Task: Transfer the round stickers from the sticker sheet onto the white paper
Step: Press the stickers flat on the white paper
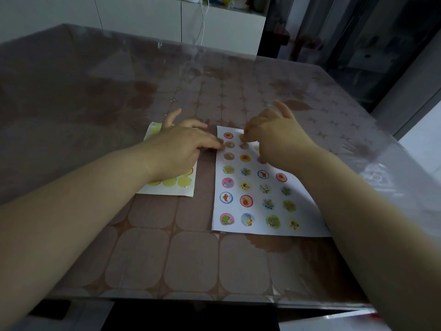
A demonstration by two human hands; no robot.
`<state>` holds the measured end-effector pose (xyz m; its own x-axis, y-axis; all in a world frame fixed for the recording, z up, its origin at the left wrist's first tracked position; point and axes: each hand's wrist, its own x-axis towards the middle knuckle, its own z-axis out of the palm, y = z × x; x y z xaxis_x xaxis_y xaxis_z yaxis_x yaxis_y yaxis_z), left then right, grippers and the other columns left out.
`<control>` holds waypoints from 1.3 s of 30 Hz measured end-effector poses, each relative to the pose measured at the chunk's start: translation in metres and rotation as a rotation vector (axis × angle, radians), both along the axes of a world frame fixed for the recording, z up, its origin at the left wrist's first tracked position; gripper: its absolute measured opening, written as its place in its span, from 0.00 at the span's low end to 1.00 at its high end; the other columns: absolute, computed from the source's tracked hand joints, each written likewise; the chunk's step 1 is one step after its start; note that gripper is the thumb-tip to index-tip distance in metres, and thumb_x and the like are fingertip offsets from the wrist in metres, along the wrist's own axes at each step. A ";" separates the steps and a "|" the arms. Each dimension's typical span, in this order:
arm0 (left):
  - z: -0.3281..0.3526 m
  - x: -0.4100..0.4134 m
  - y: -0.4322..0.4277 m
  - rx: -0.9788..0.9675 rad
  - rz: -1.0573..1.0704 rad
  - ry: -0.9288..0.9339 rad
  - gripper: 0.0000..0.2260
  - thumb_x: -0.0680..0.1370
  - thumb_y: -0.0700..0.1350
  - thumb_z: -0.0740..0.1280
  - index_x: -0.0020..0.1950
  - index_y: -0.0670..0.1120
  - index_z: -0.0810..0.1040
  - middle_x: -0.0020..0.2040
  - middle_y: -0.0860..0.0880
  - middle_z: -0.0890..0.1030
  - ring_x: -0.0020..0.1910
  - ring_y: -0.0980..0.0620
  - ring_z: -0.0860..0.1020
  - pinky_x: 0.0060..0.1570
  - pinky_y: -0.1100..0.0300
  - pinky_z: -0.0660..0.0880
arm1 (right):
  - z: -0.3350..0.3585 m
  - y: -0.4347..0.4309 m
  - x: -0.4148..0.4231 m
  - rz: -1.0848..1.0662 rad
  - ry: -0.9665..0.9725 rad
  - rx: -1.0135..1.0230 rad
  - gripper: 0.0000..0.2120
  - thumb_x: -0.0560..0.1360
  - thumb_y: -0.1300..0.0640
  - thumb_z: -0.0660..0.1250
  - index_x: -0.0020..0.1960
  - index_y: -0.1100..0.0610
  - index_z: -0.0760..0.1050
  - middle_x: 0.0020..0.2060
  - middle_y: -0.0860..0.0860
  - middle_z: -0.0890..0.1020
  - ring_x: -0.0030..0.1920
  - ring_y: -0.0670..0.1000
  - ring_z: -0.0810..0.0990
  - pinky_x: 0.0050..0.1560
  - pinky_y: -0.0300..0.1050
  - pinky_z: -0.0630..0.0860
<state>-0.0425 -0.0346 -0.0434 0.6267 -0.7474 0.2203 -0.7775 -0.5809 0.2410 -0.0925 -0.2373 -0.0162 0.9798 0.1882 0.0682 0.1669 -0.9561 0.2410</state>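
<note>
Fingers (245, 137) of rt hand (274, 137) pinched over white paper (253, 230).

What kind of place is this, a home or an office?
Most likely a home, perhaps a dining area. The table has a patterned cloth under a clear plastic cover, white cabinets stand behind it, and children's round stickers lie on white paper.

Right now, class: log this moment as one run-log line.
left hand: steadies white paper edge | right hand: pinching at top row, sticker hidden | sticker sheet: under left hand
</note>
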 end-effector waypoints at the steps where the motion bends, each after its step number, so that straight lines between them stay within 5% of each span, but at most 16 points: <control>1: -0.001 0.000 0.000 0.005 0.004 0.008 0.22 0.78 0.35 0.55 0.65 0.57 0.72 0.64 0.62 0.73 0.70 0.58 0.60 0.70 0.54 0.36 | -0.002 0.001 0.001 -0.002 -0.012 -0.002 0.24 0.72 0.64 0.63 0.64 0.45 0.73 0.66 0.44 0.72 0.70 0.50 0.59 0.72 0.53 0.37; 3: -0.001 -0.001 0.001 0.004 0.005 0.012 0.22 0.78 0.35 0.55 0.65 0.58 0.72 0.64 0.63 0.72 0.69 0.58 0.60 0.70 0.54 0.36 | -0.004 -0.004 0.000 -0.069 -0.051 0.152 0.25 0.71 0.68 0.62 0.62 0.47 0.74 0.65 0.45 0.73 0.69 0.50 0.62 0.72 0.51 0.39; 8: 0.000 0.001 0.003 -0.033 -0.004 -0.014 0.23 0.74 0.41 0.51 0.62 0.56 0.75 0.60 0.62 0.76 0.68 0.56 0.64 0.70 0.53 0.36 | -0.001 -0.036 -0.005 -0.199 -0.183 0.548 0.31 0.67 0.76 0.53 0.62 0.53 0.75 0.61 0.53 0.78 0.64 0.57 0.71 0.70 0.54 0.60; 13: -0.004 0.002 0.003 -0.056 -0.008 -0.040 0.25 0.69 0.43 0.50 0.60 0.56 0.77 0.58 0.62 0.77 0.66 0.56 0.66 0.70 0.52 0.37 | -0.003 -0.033 -0.005 -0.159 -0.020 0.337 0.30 0.70 0.74 0.54 0.63 0.48 0.74 0.66 0.49 0.73 0.67 0.56 0.65 0.72 0.49 0.51; 21: -0.001 0.000 0.002 -0.035 -0.012 -0.033 0.25 0.70 0.45 0.48 0.61 0.56 0.76 0.59 0.62 0.77 0.67 0.56 0.65 0.70 0.53 0.36 | -0.002 -0.020 -0.001 -0.103 0.022 0.067 0.25 0.73 0.66 0.62 0.65 0.45 0.71 0.66 0.46 0.72 0.70 0.52 0.61 0.73 0.54 0.40; 28: -0.004 0.003 0.003 -0.070 -0.024 -0.073 0.23 0.70 0.43 0.51 0.58 0.55 0.78 0.56 0.59 0.79 0.65 0.54 0.67 0.70 0.50 0.38 | 0.006 -0.055 -0.009 -0.246 -0.171 0.330 0.28 0.70 0.74 0.54 0.57 0.49 0.79 0.62 0.49 0.77 0.69 0.54 0.66 0.72 0.47 0.48; 34: -0.005 0.004 0.003 -0.093 -0.026 -0.084 0.23 0.70 0.43 0.52 0.57 0.54 0.79 0.55 0.59 0.80 0.64 0.53 0.68 0.70 0.49 0.38 | 0.006 -0.038 -0.007 -0.258 0.059 0.211 0.31 0.70 0.73 0.55 0.60 0.42 0.75 0.66 0.45 0.72 0.69 0.51 0.63 0.74 0.52 0.42; 39: -0.006 0.003 0.002 -0.086 -0.020 -0.075 0.23 0.70 0.43 0.51 0.58 0.54 0.79 0.55 0.59 0.80 0.65 0.53 0.68 0.70 0.49 0.38 | 0.007 -0.024 -0.013 -0.186 0.066 -0.077 0.24 0.74 0.66 0.55 0.64 0.45 0.71 0.64 0.46 0.73 0.69 0.52 0.62 0.73 0.55 0.40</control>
